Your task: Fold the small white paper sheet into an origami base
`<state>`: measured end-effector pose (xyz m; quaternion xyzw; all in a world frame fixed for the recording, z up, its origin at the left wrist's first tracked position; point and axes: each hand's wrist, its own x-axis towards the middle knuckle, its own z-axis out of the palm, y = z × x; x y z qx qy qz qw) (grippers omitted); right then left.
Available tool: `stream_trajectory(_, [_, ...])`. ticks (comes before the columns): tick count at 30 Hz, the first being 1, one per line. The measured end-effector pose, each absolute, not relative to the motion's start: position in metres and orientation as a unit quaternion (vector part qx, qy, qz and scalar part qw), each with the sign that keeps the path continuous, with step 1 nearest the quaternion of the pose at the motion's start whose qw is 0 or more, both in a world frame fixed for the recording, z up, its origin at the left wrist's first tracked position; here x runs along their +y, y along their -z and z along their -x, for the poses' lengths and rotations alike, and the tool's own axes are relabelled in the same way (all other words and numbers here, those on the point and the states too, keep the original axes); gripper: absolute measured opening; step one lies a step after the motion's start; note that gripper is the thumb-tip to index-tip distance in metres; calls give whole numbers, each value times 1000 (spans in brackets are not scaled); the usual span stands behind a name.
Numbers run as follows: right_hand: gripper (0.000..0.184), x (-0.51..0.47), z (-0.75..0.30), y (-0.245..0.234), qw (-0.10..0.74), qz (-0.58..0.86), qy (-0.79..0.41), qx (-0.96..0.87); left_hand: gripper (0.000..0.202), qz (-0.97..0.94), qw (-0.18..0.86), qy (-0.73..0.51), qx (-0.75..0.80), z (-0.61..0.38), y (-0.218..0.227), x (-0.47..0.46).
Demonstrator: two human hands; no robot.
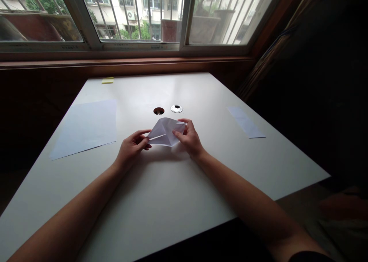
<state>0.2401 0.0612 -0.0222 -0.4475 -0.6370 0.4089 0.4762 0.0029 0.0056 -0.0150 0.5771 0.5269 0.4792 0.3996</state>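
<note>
Between my two hands is a folded piece of white paper, with creases and a slit-like opening on its near side. It is held just above the white table. My left hand pinches its left corner between thumb and fingers. On the other side, my right hand grips the right part, thumb on the near face and fingers behind. Some fingertips of the right hand are hidden by the paper.
White sheets lie on the left of the table. At the right is a narrow paper strip. Beyond my hands are a round cable hole and its metal cover. A yellow notepad sits at the far left edge.
</note>
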Motion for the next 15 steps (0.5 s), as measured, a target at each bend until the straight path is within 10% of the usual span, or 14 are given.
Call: stream_trajectory(15, [37,61,-243,17,407,456,-364,-703,46,-766,139,-374,504,-7,22,6])
